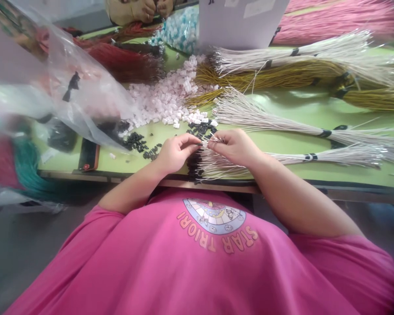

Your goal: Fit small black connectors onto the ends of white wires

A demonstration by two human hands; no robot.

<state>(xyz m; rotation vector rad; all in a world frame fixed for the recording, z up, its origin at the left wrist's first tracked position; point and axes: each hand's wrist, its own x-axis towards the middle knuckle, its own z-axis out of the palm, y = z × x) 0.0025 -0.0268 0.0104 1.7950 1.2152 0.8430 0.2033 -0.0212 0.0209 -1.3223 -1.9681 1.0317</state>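
My left hand (174, 153) is closed in a pinch, with a small black connector piece (199, 144) at its fingertips. Facing it, my right hand (238, 146) pinches thin white wires close to their ends. The two hands almost meet over the front part of the table. Beneath them spreads a white wire bundle (282, 158), tied with black tape. More black connector pieces (202, 128) lie just behind my fingertips, and others are heaped below them. Exactly how the held piece and wire ends meet is too small to tell.
White connectors (164, 98) form a heap behind my hands. More white wire bundles (276, 116) and yellow wires (269, 78) lie right. A clear plastic bag (82, 83), red wires (118, 59) and a dark orange-edged object (89, 154) are left. Another person's hands (154, 8) show at the back.
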